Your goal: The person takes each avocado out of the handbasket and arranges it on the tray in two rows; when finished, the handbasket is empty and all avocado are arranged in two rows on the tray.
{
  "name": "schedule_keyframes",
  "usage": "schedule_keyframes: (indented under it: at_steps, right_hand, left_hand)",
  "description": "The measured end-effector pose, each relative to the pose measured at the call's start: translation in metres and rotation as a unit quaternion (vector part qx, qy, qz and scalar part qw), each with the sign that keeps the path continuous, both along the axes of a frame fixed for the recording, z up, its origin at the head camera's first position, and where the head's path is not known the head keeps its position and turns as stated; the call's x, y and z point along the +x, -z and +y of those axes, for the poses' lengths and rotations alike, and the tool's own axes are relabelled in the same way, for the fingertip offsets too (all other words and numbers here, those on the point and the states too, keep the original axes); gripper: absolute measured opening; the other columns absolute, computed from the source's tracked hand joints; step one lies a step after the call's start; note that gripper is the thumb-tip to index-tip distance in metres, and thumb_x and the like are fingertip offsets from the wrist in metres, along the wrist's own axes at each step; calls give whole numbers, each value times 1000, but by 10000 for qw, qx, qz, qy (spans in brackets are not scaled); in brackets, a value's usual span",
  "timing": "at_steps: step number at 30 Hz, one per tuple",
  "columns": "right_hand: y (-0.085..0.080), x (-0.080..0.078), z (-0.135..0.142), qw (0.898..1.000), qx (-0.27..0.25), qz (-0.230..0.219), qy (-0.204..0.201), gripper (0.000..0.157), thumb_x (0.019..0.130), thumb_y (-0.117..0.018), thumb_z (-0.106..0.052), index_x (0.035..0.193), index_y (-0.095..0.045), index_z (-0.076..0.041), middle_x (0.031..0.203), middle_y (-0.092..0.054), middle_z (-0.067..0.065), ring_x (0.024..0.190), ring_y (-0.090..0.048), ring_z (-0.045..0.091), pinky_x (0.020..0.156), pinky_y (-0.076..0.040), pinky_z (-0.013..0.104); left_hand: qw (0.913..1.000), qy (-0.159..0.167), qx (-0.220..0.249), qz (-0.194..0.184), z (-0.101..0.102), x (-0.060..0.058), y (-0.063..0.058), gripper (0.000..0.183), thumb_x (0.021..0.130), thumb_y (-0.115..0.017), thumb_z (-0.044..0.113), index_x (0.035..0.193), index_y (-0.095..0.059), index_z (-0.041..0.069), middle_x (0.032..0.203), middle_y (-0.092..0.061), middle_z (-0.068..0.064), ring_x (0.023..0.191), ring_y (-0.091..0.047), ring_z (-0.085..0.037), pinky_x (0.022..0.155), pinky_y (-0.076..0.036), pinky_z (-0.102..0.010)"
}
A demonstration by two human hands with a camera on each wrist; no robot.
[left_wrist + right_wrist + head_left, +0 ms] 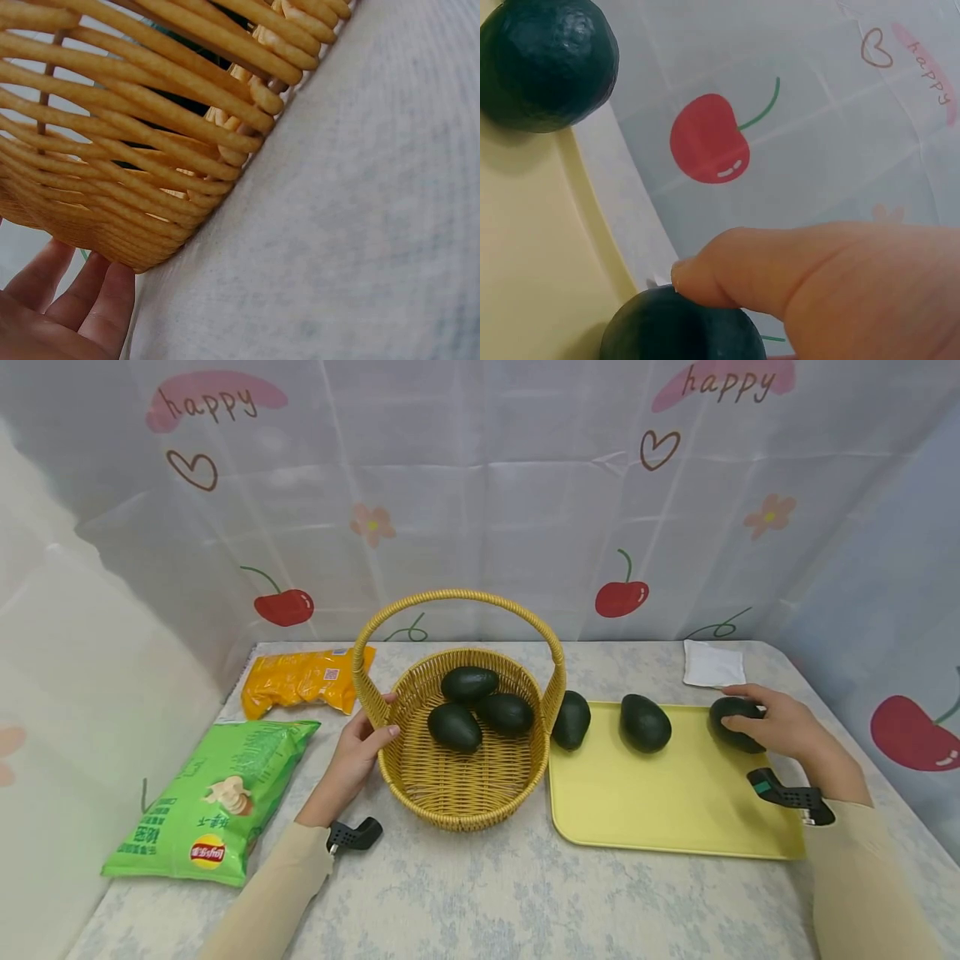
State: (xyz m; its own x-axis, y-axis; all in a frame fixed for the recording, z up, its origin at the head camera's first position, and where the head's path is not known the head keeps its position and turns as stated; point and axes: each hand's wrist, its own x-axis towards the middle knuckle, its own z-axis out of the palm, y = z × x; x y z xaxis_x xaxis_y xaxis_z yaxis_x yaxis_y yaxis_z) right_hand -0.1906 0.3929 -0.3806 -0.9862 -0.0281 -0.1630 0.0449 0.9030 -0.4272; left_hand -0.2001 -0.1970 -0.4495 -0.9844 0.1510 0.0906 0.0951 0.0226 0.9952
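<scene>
Right hand point(783, 724) has its fingers point(731, 266) wrapped round an avocado point(731, 724), right end of the yellow tray point(675, 806); left hand point(356, 756) grips the basket point(468, 785) by the rim. Three avocados point(454, 728) chilling in there, two more point(645, 723) along the tray.

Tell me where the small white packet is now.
In the head view, the small white packet lies at the table's back right, behind the yellow tray and just beyond the right hand, which grips an avocado.
</scene>
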Motion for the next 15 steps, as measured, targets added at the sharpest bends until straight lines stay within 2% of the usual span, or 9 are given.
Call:
schedule_keyframes:
  at_steps: [4,9,15]
  right_hand:
    - [-1,1,1,10000,-5,14,42,64,103,-56,-32,149,-36,7,144,-34,47,123,-41,63,97,-42,73]
    - [-3,3,3,9999,-41,95,36,63,104,-54,-34,149,-37,6,144,-33,49,121,-44,65,93,-46,70]
    - [-8,5,6,9998,-92,159,38,64,105,-53,-34,151,-34,7,144,-33,48,121,-43,68,93,-44,73]
  left_hand:
    - [10000,-12,6,-7,0,0,0,54,101,-56,5,152,-41,5,151,-44,-17,120,-51,-8,91,-50,-18]
    - [10000,-41,26,24,0,-1,1,53,100,-56,4,152,-42,4,150,-44,-18,119,-51,-9,90,-49,-18]
    - [10000,-22,13,-33,0,-1,0,54,100,-57,5,152,-42,5,150,-44,-19,120,-51,-10,91,-50,-19]
